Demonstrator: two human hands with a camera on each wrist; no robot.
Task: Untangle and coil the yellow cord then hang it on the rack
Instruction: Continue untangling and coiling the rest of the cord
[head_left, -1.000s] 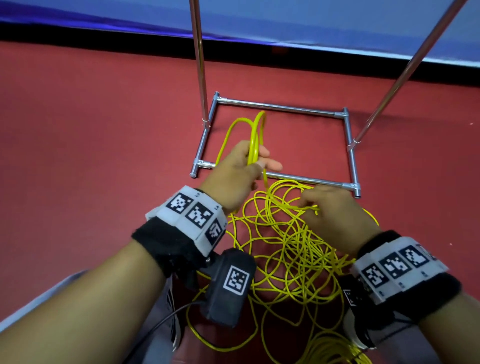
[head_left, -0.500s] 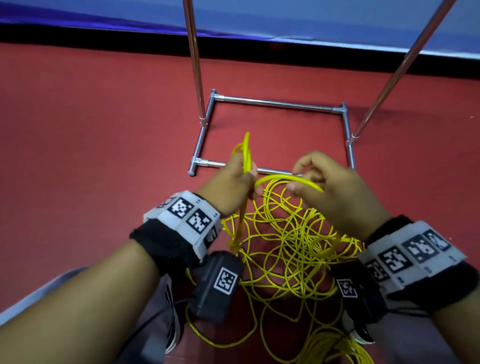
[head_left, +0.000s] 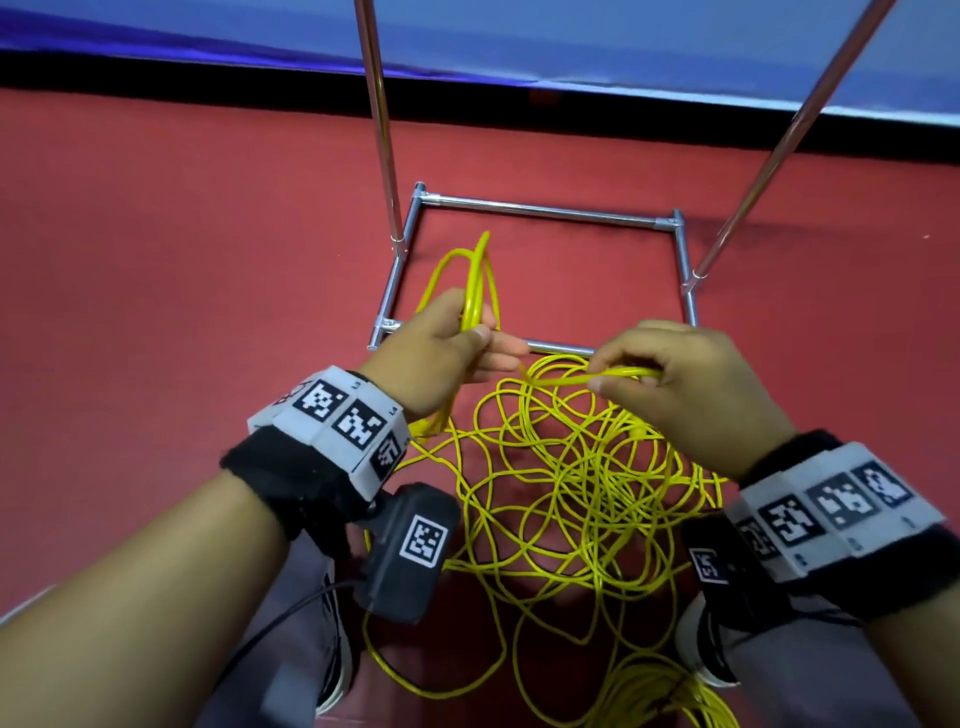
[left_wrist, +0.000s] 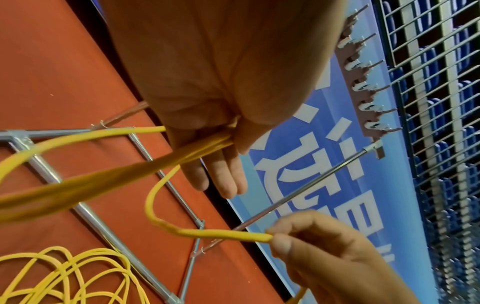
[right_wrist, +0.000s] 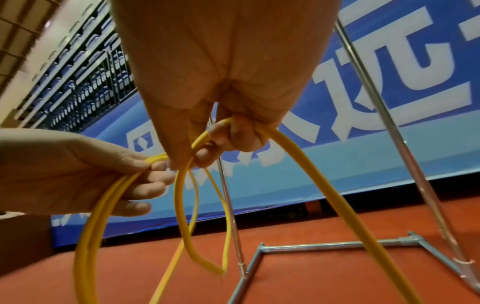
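Under hands (head_left: 447, 353) | yellow cord (head_left: 566, 483) partly hidden | rack (head_left: 545, 210) top cropped

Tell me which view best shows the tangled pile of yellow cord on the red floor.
The head view: the whole tangled pile of yellow cord lies spread below both hands. The left wrist view catches only a few loops at its bottom corner; the right wrist view shows only held strands, not the pile.
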